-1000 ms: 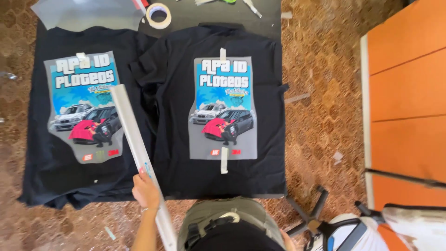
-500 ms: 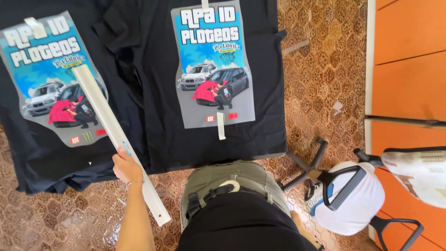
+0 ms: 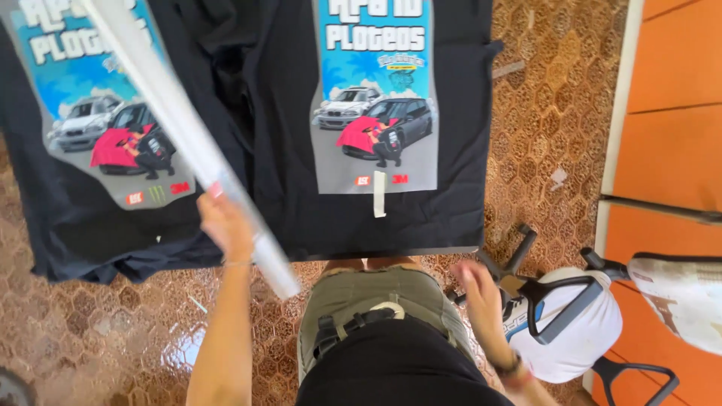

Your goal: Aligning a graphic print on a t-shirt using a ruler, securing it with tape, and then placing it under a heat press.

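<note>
Left hand: closed around a long, pale, flat bar, gripping it near its lower end. The bar runs diagonally from the upper left of the frame down to a point just past the hand, and is blurred. It sits above the left black T-shirt, crossing that shirt's printed car graphic; whether it touches the fabric cannot be told. The left forearm rises straight from the bottom of the frame, wrist roughly in line with the arm.

Right hand: fingers loosely spread, holding nothing visible, blurred. It hangs low beside the person's hip, just next to a black swivel chair draped with white cloth.

A second black T-shirt with the same graphic lies flat beside the first, a strip of pale tape at the print's lower edge.
</note>
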